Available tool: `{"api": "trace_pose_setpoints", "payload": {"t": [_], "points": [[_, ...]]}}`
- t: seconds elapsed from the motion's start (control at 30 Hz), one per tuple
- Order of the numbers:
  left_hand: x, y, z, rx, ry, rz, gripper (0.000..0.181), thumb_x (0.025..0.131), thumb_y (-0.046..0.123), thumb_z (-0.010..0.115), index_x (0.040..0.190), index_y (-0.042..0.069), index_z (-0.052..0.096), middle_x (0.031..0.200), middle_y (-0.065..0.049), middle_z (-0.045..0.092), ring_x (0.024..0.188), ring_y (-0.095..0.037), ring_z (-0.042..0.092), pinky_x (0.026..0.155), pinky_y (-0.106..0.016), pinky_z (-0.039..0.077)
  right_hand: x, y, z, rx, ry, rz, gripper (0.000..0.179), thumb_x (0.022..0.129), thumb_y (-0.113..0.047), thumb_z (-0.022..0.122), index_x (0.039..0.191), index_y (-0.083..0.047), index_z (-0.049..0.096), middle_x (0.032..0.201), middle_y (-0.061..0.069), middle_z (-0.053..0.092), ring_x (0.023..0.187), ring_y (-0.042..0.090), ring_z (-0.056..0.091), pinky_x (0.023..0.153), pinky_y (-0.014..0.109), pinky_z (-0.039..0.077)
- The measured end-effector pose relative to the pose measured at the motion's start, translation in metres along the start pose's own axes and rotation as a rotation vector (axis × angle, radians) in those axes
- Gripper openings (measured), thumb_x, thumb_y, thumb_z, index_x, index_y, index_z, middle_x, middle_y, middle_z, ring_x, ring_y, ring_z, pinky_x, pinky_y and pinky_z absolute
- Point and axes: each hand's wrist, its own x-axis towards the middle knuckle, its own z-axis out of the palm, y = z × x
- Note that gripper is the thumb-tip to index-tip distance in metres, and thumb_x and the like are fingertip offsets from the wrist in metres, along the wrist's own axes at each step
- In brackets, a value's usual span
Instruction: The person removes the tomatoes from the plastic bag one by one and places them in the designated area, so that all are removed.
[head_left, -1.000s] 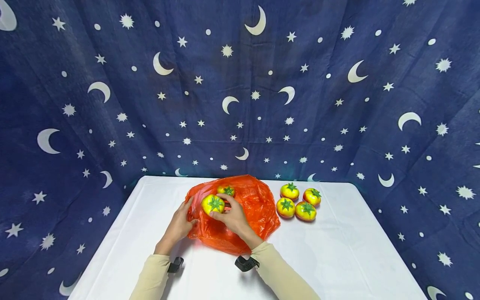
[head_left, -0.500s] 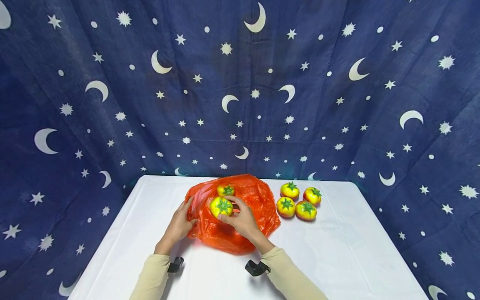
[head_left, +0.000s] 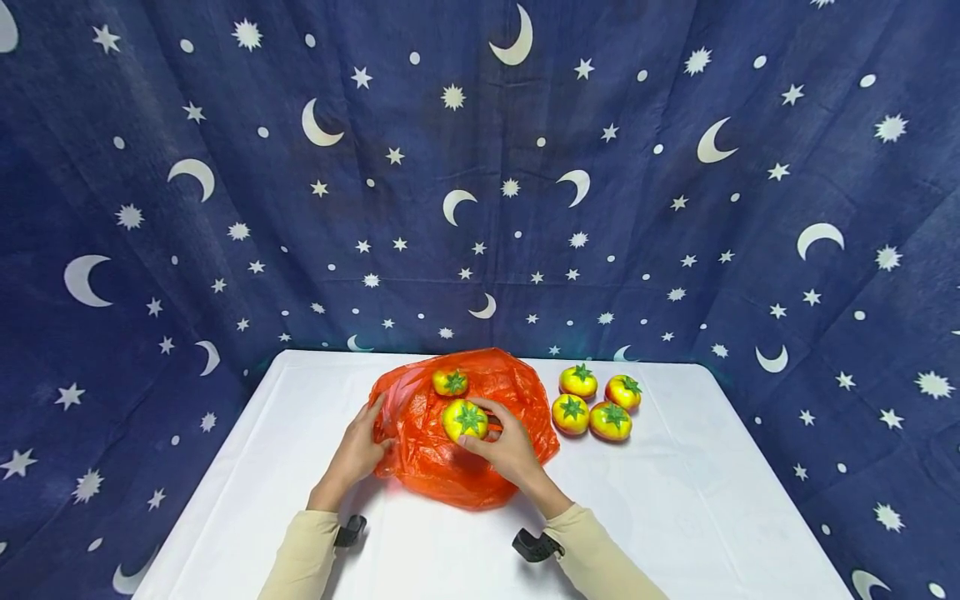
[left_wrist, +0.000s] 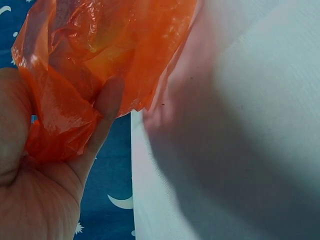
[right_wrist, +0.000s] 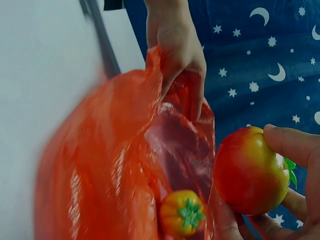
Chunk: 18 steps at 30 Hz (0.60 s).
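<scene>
A red plastic bag (head_left: 480,483) lies spread on the table, its mouth toward the left. My left hand (head_left: 357,450) grips the bag's left edge, with a fold of film between thumb and fingers in the left wrist view. Between the thumb and fingers of my right hand (head_left: 510,446) is a yellow-and-red tomato (head_left: 463,420) with a green leafy top, held over the bag. In the right wrist view this tomato (right_wrist: 250,172) shows its red side. Another tomato (head_left: 450,382) sits at the bag's opening, behind the held one.
Several more tomatoes (head_left: 611,422) stand grouped on the white table (head_left: 697,492), just right of the bag. A dark blue curtain (head_left: 480,167) with moons and stars hangs behind the table. Black straps with cameras (head_left: 536,546) are on both wrists.
My right hand has carried the tomato to the right and slightly nearer, across the top of the bag. My left hand stays on the bag's edge.
</scene>
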Motion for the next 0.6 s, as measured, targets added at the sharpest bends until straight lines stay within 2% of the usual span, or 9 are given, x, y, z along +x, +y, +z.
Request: {"api": "trace_pose_setpoints", "payload": {"t": [0.23, 0.6], "points": [[-0.001, 0.0, 0.0, 0.004, -0.005, -0.012, 0.086, 0.081, -0.002, 0.073, 0.154, 0.002, 0.028, 0.152, -0.029, 0.035, 0.14, -0.048, 0.035, 0.115, -0.058, 0.032, -0.004, 0.008, -0.012, -0.017, 0.037, 0.015, 0.062, 0.079, -0.027, 0.082, 0.134, -0.02, 0.057, 0.129, 0.007, 0.061, 0.116, 0.027, 0.059, 0.095, 0.035, 0.056], [-0.002, 0.001, 0.0, 0.003, -0.01, -0.011, 0.086, 0.081, -0.002, 0.073, 0.154, 0.002, 0.027, 0.153, -0.029, 0.034, 0.141, -0.048, 0.034, 0.115, -0.058, 0.031, -0.01, 0.016, -0.034, -0.018, 0.095, 0.022, 0.06, 0.076, -0.023, 0.084, 0.13, -0.019, 0.06, 0.126, 0.011, 0.062, 0.114, 0.029, 0.06, 0.094, 0.04, 0.057]]}}
